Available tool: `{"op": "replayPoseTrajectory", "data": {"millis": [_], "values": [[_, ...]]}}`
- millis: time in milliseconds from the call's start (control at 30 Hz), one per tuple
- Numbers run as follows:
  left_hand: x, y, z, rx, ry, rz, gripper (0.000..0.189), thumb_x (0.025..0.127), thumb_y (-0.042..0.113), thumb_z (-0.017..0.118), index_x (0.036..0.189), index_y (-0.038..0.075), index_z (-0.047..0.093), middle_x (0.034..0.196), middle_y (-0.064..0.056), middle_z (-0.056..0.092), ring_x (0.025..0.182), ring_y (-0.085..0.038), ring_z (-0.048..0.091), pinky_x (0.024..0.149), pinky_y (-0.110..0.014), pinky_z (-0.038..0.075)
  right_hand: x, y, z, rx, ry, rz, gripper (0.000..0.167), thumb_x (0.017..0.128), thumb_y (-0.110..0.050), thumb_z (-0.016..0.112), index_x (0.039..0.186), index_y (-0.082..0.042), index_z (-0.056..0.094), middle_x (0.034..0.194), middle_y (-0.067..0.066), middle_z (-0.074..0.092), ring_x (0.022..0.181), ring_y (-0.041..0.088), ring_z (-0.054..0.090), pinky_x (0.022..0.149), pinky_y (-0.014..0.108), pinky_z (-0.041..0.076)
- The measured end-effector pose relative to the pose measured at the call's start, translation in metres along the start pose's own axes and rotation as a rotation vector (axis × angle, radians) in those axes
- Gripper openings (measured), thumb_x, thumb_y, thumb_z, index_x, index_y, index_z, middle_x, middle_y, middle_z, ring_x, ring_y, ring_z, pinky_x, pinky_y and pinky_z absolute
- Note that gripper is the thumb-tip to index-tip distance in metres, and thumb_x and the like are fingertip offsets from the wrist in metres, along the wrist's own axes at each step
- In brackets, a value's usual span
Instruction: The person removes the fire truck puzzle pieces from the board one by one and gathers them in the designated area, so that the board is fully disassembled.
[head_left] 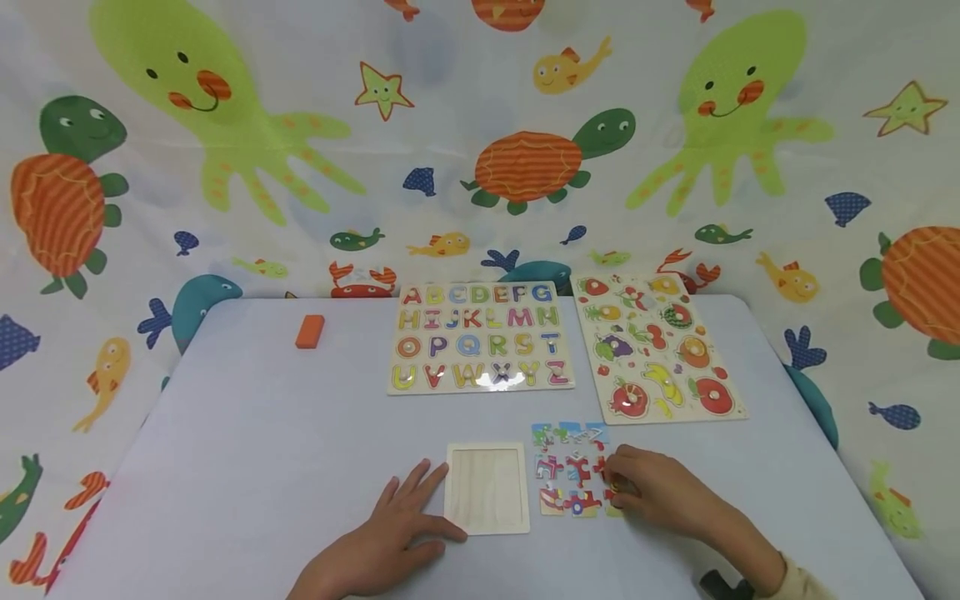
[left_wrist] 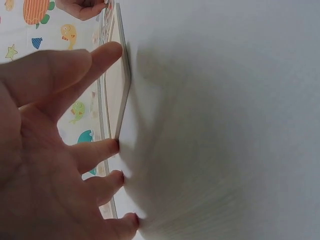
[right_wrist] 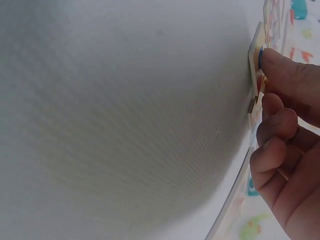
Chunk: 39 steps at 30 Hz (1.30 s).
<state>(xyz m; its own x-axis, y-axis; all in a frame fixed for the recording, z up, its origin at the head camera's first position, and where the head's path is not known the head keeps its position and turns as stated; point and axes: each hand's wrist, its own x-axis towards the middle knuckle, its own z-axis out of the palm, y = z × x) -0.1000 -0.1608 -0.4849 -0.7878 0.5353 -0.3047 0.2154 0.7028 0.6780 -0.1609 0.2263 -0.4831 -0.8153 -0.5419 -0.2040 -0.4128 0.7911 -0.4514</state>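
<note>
A square wooden tray with a raised rim lies flat on the table. My left hand spreads its fingers along the tray's left side, with index finger and thumb touching the rim. In the left wrist view the fingertips rest against the tray's edge and the table. Right of the tray, colourful jigsaw pieces lie in loose rows with gaps between them. My right hand is over their right column, pinching a puzzle piece between thumb and curled fingers; that piece is mostly hidden.
Behind the tray lies an alphabet peg board, with a fruit peg board to its right. An orange block sits at the back left. A dark object is by the right forearm. A sea-animal curtain surrounds the white table.
</note>
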Motion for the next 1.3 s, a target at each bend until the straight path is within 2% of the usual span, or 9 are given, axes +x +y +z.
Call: {"op": "replayPoseTrajectory", "data": {"millis": [167,467,700,933,1133,1300], "values": [[0.003,0.0,0.001,0.003,0.01,0.009,0.026,0.095,0.019,0.07,0.111,0.038,0.077,0.166,-0.013,0.028,0.154,-0.043,0.009,0.117,-0.072,0.005,0.0,0.002,0.002,-0.045,0.014,0.002,0.021,0.081,-0.021,0.087,0.09,-0.024,0.068,0.087,-0.017,0.054,0.075,0.003,0.049,0.066,0.023,0.05],[0.004,0.0,0.003,-0.008,0.008,0.017,0.025,0.095,0.02,0.069,0.111,0.037,0.078,0.167,-0.013,0.027,0.154,-0.043,0.008,0.117,-0.073,0.005,-0.005,0.002,0.006,-0.038,0.017,0.069,0.025,0.081,-0.023,0.087,0.089,-0.024,0.063,0.085,-0.015,0.05,0.073,0.005,0.048,0.062,0.022,0.046],[-0.005,0.002,0.006,-0.048,-0.012,-0.018,0.027,0.095,0.02,0.069,0.111,0.039,0.078,0.168,-0.012,0.025,0.155,-0.041,0.005,0.119,-0.07,0.001,-0.013,-0.003,0.01,-0.076,0.026,0.045,0.028,0.082,-0.021,0.086,0.088,-0.024,0.059,0.083,-0.016,0.048,0.069,0.003,0.046,0.06,0.021,0.044],[-0.012,0.005,0.006,-0.028,-0.003,-0.012,0.024,0.095,0.021,0.069,0.111,0.037,0.078,0.167,-0.015,0.025,0.155,-0.044,0.007,0.117,-0.073,0.003,-0.014,-0.009,0.007,-0.097,0.027,0.032,0.029,0.081,-0.022,0.087,0.089,-0.025,0.059,0.084,-0.015,0.049,0.068,0.003,0.045,0.059,0.021,0.043],[-0.011,0.008,0.006,-0.03,-0.014,-0.023,0.025,0.095,0.021,0.069,0.111,0.039,0.077,0.167,-0.012,0.025,0.155,-0.042,0.006,0.118,-0.071,0.003,-0.016,-0.011,0.005,-0.114,0.019,0.063,0.029,0.08,-0.023,0.088,0.088,-0.024,0.059,0.084,-0.014,0.05,0.067,0.004,0.046,0.059,0.021,0.044],[-0.009,0.007,0.009,-0.005,-0.006,-0.031,0.023,0.095,0.023,0.07,0.11,0.04,0.078,0.166,-0.012,0.028,0.155,-0.042,0.01,0.118,-0.071,0.007,-0.017,-0.012,0.004,-0.121,0.009,0.044,0.029,0.08,-0.025,0.088,0.091,-0.023,0.062,0.085,-0.015,0.049,0.067,0.003,0.046,0.058,0.02,0.045]]}}
